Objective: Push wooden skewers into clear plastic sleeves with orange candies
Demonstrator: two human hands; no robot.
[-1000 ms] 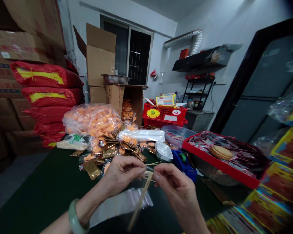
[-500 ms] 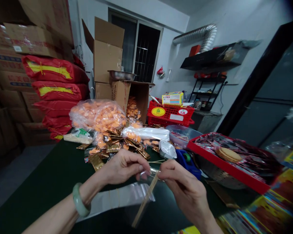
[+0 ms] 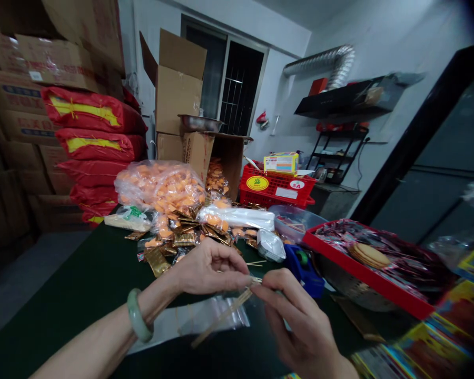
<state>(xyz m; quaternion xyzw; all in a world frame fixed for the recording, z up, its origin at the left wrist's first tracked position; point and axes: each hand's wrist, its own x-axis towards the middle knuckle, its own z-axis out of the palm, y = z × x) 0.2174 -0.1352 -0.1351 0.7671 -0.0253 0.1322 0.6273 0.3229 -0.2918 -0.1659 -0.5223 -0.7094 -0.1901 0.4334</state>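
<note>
My left hand [image 3: 213, 269], with a pale green bangle [image 3: 139, 316] on the wrist, is closed in a pinch at the top ends of a small bunch of thin wooden sticks [image 3: 224, 317]. Against it, my right hand [image 3: 298, 316] pinches the same ends between thumb and forefinger. The bunch slants down to the left, its lower end blurred; clear plastic seems to be around it. Below lies a stack of clear plastic bags [image 3: 164, 325] on the dark green table [image 3: 82, 295]. A few loose sticks [image 3: 256, 263] rest just beyond my fingertips.
Gold packets [image 3: 185, 239] and a big bag of orange-wrapped pieces [image 3: 158, 184] lie beyond my hands. To the right are a blue tape dispenser [image 3: 306, 273], a foil tray [image 3: 271, 245] and a red box of packets [image 3: 371, 271]. A red basket [image 3: 276, 187] stands behind.
My hands have come together, fingertips nearly touching. The bunch of sticks has swung from steep to a flatter slant, its lower end moving left and up.
</note>
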